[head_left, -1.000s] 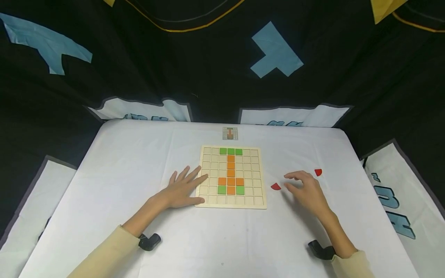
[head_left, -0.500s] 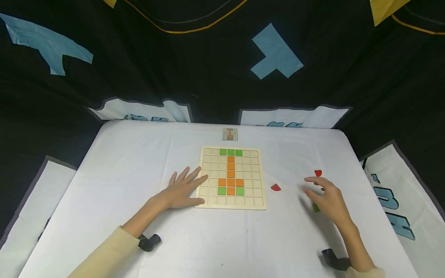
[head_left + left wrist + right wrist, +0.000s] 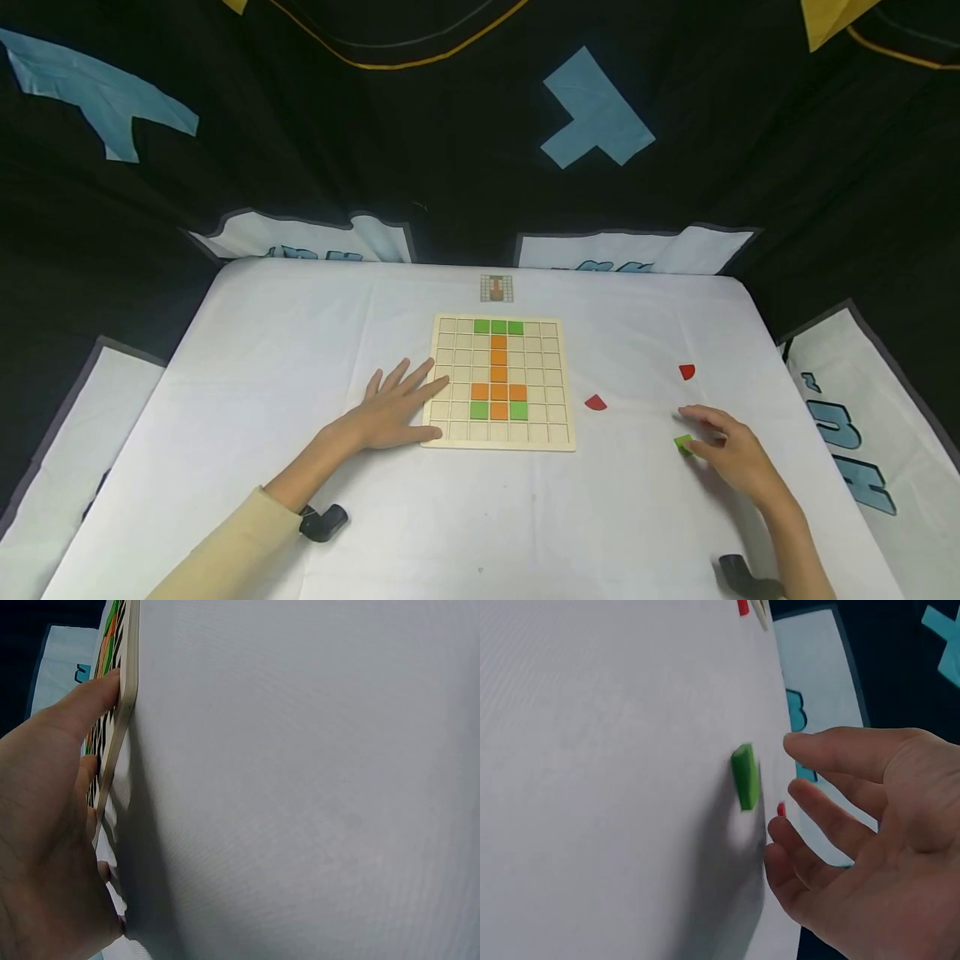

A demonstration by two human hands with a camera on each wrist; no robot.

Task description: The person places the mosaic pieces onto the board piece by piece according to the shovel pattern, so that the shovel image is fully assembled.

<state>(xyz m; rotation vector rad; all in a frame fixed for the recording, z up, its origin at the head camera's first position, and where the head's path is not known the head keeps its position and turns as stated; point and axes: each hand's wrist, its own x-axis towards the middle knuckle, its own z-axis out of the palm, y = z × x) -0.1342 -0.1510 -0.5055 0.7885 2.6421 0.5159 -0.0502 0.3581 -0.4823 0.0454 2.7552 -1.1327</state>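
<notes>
My left hand (image 3: 393,412) lies spread along the left edge of a wooden grid board (image 3: 457,429), fingertips and thumb touching its margin. Orange squares (image 3: 498,375) and green squares (image 3: 498,327) fill some of the board's cells in a tall figure. To the right, my right hand (image 3: 731,454) hovers with thumb and fingers parted close to a loose green tile (image 3: 682,444). In the right wrist view a gap shows between the fingers and the green tile (image 3: 745,778). Nothing is held in that hand.
A red wedge piece (image 3: 596,402) lies between the board and my right hand. Another red piece (image 3: 687,372) lies farther back on the right. Behind the board sits a small pattern card (image 3: 497,288). Dark cloth hangs behind the white table (image 3: 300,333).
My right hand has moved right and toward me, away from beside the red wedge to the green tile, which its shifting has uncovered. The left hand stays on the board.
</notes>
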